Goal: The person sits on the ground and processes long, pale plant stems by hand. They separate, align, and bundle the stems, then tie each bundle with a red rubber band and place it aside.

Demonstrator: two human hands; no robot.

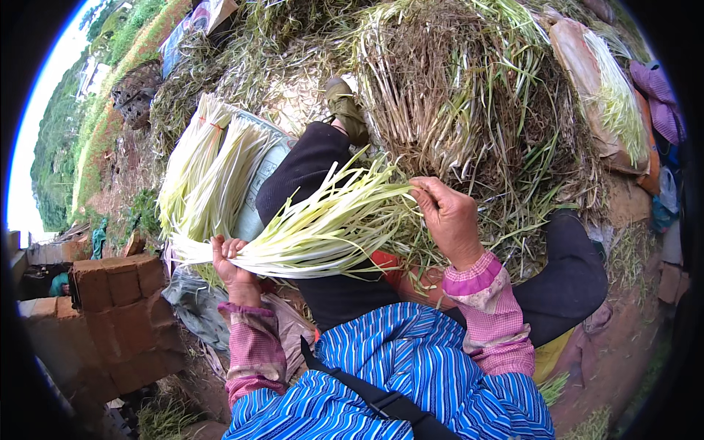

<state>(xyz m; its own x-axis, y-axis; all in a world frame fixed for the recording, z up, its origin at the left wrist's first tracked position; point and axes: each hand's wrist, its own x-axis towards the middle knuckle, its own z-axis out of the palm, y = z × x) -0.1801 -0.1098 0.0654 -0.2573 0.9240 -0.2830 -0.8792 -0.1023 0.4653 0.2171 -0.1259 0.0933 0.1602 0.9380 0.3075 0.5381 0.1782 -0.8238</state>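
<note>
A bundle of pale yellow-green leafy stalks, apparently blanched chives (324, 231), lies across my lap. My left hand (234, 267) is closed around its white end. At the leafy end, my right hand (443, 214) pinches a leaf tip between thumb and fingers. Beyond my left hand, more pale bundles (214, 170), one tied with a red band, rest on a light green printed sack (267, 170). A big heap of untrimmed stalks with brown, dry outer leaves (440, 99) rises in front of me.
Loose pale stalks (619, 104) lie on a brown sack (577, 82) at the right. A stack of reddish bricks (121, 319) stands at the left, near a grey plastic bag (198, 305). A woven basket (136, 93) is farther off. Plant scraps cover the ground around my shoe (347, 110).
</note>
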